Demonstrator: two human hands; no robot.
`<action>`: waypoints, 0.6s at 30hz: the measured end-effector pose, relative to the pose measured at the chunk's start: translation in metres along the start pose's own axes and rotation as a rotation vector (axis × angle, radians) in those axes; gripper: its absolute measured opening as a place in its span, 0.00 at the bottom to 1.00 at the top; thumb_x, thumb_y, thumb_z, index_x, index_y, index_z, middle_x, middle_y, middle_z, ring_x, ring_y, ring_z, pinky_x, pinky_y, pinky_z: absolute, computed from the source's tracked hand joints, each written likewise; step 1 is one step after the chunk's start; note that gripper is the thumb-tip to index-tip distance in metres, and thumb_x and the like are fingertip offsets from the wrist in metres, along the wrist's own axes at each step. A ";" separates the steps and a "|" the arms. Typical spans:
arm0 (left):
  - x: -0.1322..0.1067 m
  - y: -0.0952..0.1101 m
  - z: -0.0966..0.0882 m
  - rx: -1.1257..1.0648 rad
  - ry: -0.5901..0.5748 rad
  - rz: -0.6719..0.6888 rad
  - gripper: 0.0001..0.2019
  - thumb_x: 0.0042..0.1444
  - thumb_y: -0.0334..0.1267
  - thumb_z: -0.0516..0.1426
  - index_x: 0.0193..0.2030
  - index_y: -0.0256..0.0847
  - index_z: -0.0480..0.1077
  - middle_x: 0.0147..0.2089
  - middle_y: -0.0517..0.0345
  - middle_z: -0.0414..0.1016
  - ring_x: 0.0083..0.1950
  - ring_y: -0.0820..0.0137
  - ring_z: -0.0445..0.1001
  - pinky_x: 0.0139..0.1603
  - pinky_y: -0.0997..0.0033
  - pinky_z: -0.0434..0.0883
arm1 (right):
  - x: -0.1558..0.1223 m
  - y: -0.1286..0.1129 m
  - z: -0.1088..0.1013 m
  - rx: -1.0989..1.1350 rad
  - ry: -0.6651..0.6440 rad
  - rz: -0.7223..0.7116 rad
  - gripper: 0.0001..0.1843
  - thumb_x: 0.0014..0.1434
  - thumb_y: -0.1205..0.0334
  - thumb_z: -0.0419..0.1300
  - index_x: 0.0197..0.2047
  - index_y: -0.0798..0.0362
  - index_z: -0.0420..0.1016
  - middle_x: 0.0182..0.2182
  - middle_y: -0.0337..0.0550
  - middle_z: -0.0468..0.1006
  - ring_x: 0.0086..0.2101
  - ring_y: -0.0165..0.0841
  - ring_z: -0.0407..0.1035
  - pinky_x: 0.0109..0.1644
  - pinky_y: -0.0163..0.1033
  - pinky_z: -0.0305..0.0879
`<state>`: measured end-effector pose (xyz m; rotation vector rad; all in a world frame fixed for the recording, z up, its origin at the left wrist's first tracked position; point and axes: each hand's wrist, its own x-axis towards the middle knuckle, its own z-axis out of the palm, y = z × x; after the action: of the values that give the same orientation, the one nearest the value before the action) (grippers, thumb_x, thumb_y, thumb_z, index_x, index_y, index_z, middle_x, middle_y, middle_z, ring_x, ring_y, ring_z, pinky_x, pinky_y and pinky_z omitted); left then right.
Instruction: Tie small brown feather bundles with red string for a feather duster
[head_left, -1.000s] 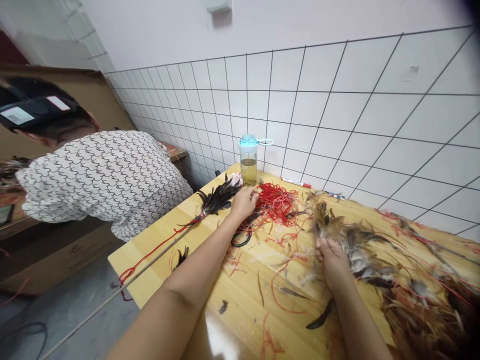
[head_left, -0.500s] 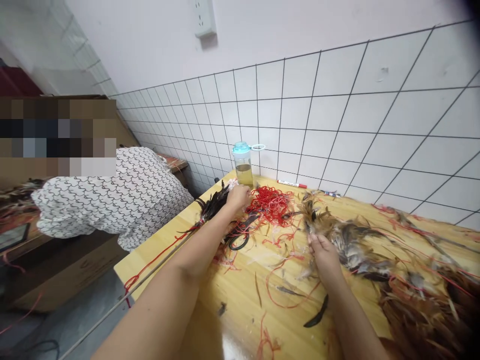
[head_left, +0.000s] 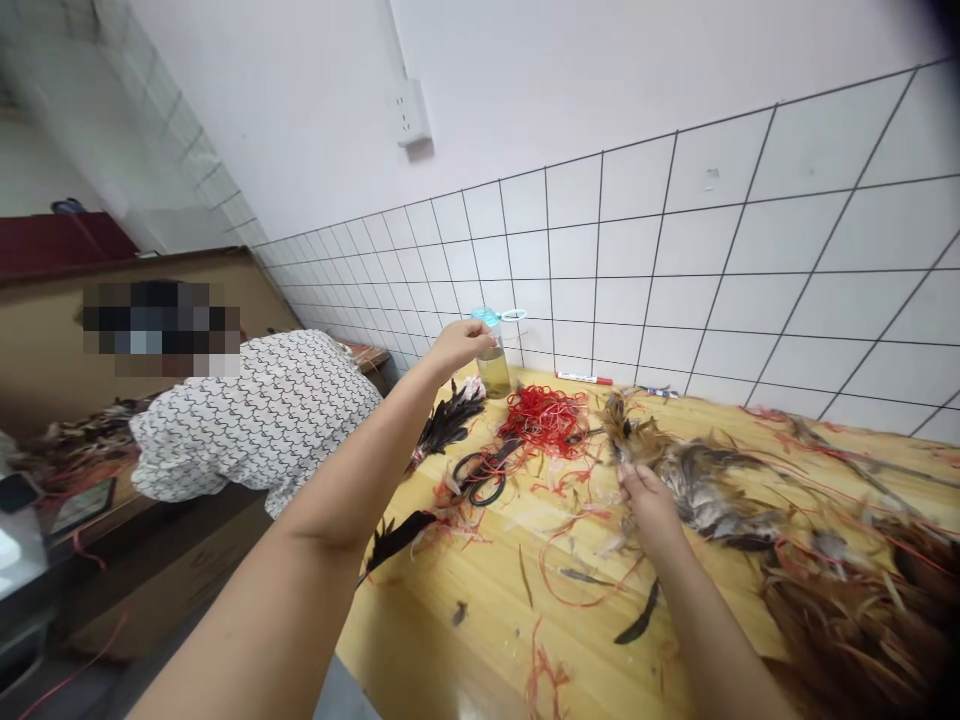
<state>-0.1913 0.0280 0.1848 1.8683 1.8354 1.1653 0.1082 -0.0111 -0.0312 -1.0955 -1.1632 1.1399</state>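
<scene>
My left hand [head_left: 463,345] is raised in front of the drink bottle [head_left: 493,372], its fingertips pinched together; what they hold, if anything, is too small to make out. Below it lies a bunch of black feathers [head_left: 452,415] with a pale fluffy tuft at its far end. My right hand [head_left: 645,497] rests low over the table, thumb and fingers closed at the near edge of some brown feathers [head_left: 621,430]. Between my hands are a tangled heap of red string [head_left: 545,418] and black-handled scissors [head_left: 486,482], partly covered by scraps.
Many brown and grey feathers [head_left: 840,610] cover the right of the wooden table [head_left: 465,660]. A red-and-white marker [head_left: 583,379] lies by the tiled wall [head_left: 637,240]. Another person in a patterned shirt [head_left: 255,415] bends over a surface at left.
My left hand has risen from beside the black feathers to the front of the bottle. My right hand has stayed nearly in place. The view has shifted slightly.
</scene>
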 end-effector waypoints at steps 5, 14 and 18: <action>-0.032 0.021 0.006 0.010 -0.142 0.030 0.10 0.48 0.42 0.58 0.28 0.37 0.70 0.22 0.64 0.62 0.24 0.78 0.57 0.27 0.76 0.54 | -0.001 -0.014 0.002 0.182 -0.033 0.114 0.22 0.38 0.42 0.66 0.21 0.51 0.66 0.18 0.35 0.63 0.21 0.26 0.53 0.22 0.34 0.49; -0.082 0.009 0.077 -0.392 -0.307 -0.060 0.09 0.45 0.41 0.58 0.28 0.37 0.68 0.28 0.59 0.71 0.30 0.76 0.65 0.31 0.76 0.62 | -0.010 -0.030 0.004 0.469 -0.128 0.164 0.19 0.37 0.53 0.70 0.22 0.51 0.64 0.34 0.41 0.73 0.35 0.32 0.66 0.27 0.32 0.55; -0.108 0.001 0.119 -0.674 -0.412 -0.231 0.08 0.43 0.40 0.59 0.27 0.37 0.67 0.28 0.57 0.71 0.29 0.75 0.66 0.30 0.75 0.61 | -0.017 -0.032 0.009 0.552 -0.207 0.200 0.19 0.37 0.55 0.71 0.22 0.51 0.64 0.38 0.41 0.74 0.46 0.36 0.66 0.31 0.32 0.58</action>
<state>-0.0938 -0.0328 0.0724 1.3401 1.1909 1.0406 0.1008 -0.0314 -0.0007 -0.6847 -0.8231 1.6401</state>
